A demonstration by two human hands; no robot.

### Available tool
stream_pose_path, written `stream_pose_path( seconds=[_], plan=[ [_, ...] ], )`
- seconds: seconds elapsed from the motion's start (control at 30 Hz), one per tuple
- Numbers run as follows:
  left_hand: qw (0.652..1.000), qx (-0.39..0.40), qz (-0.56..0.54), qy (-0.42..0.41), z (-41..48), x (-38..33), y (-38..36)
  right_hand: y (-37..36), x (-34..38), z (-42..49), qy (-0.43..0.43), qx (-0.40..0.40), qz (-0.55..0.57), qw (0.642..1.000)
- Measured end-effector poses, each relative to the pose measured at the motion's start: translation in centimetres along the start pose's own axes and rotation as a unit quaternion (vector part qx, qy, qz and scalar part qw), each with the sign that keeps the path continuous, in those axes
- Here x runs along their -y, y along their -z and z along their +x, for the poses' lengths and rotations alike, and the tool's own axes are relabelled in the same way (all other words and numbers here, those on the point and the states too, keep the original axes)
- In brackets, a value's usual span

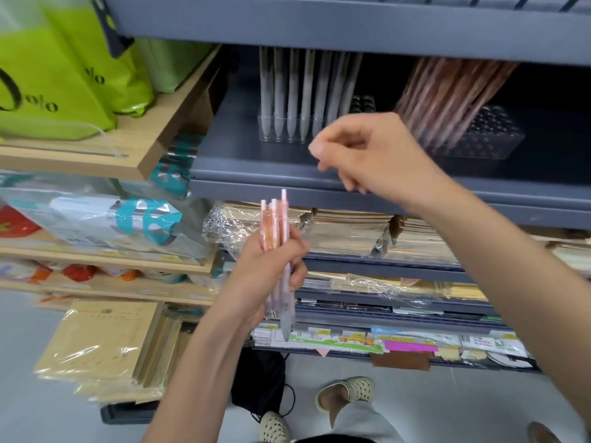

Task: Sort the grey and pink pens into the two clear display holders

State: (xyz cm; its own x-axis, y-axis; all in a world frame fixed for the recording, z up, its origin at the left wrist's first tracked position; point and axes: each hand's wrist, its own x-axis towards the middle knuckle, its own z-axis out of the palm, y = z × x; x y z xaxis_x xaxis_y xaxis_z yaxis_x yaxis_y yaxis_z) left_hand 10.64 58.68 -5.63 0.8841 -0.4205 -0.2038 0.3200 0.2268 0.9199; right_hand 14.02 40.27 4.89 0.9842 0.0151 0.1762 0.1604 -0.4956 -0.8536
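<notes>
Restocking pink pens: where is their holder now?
Head view, right on the grey shelf: pink holder stands right of the grey holder, behind the right hand.

Grey metal shelving (319, 174) fills the centre and right of the frame, its lower tiers stacked with cellophane-wrapped notebooks (351, 231). Pale wooden shelves (144, 145) stand at the left, with green bags (57, 78) at upper left. Kraft paper packs (105, 340) lean at lower left on a pale grey floor (32, 410).
</notes>
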Motion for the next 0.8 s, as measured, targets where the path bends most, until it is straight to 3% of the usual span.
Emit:
stream_pose_path(
  seconds=[0.1,0.23,0.33,0.57,0.8],
  plan=[
    [1.0,0.02,0.001,0.003,0.2,0.3,-0.9,-1.5,-0.4,-1.6,-0.036,0.125,-0.012,0.991],
    [0.999,0.046,0.013,-0.001,0.3,0.5,-1.7,-1.3,-1.1,-2.3,-0.07,0.137,0.081,0.985],
    [0.998,0.069,0.009,-0.004,0.5,0.3,-2.3,-0.4,-1.8,-2.9,-0.059,0.109,0.113,0.986],
    [0.995,0.097,0.008,0.015,1.2,0.6,-5.0,4.2,-3.6,-4.5,-0.075,-0.071,0.221,0.97],
    [0.996,0.093,0.004,0.008,2.4,1.0,-10.0,7.4,-5.6,-6.5,-0.141,-0.061,0.244,0.957]
  ],
)
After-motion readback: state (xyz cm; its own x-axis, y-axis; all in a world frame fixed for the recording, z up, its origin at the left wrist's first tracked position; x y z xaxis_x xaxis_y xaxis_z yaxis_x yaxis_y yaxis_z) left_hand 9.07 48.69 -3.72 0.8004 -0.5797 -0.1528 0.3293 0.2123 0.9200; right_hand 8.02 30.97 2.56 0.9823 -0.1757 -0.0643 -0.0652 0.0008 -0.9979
